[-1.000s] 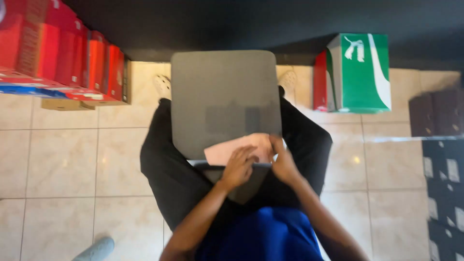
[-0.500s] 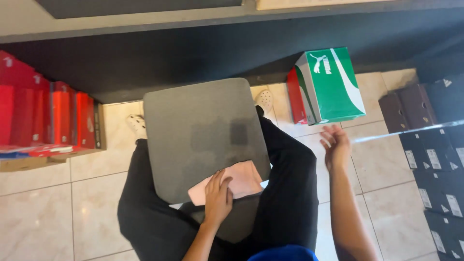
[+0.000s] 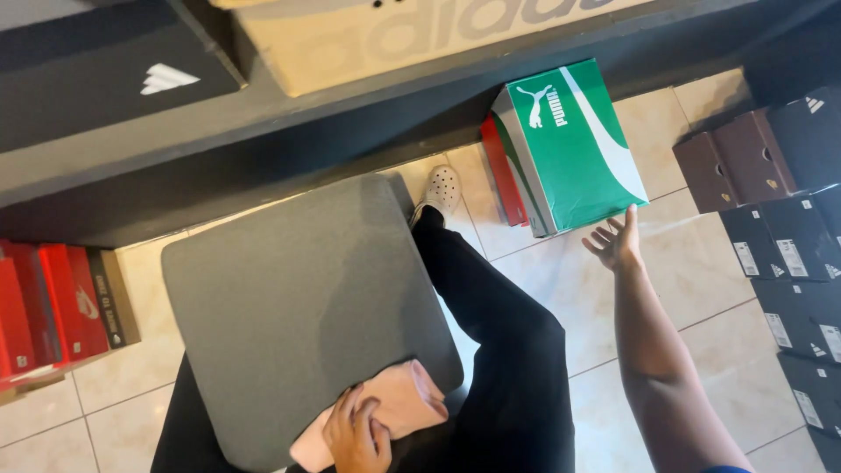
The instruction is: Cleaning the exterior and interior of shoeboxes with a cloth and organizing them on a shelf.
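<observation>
Left hand (image 3: 357,431): gripping the pink cloth (image 3: 385,410) on the grey cushion (image 3: 289,307).
Right hand (image 3: 616,241): reaching open-fingered, near the green box (image 3: 569,144).

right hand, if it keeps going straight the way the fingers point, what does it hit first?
Most likely the green shoe box. The right hand is open, fingers aimed at the box's near lower corner, with only bare floor tile between. Depth is unclear from this view.

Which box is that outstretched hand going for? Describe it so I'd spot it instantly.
Look under the dark shelf along the top, to the tiled floor at its right end. The green box stands there, just beyond the open right hand. It is the only green and white one; the boxes nearby are brown or black.
</observation>
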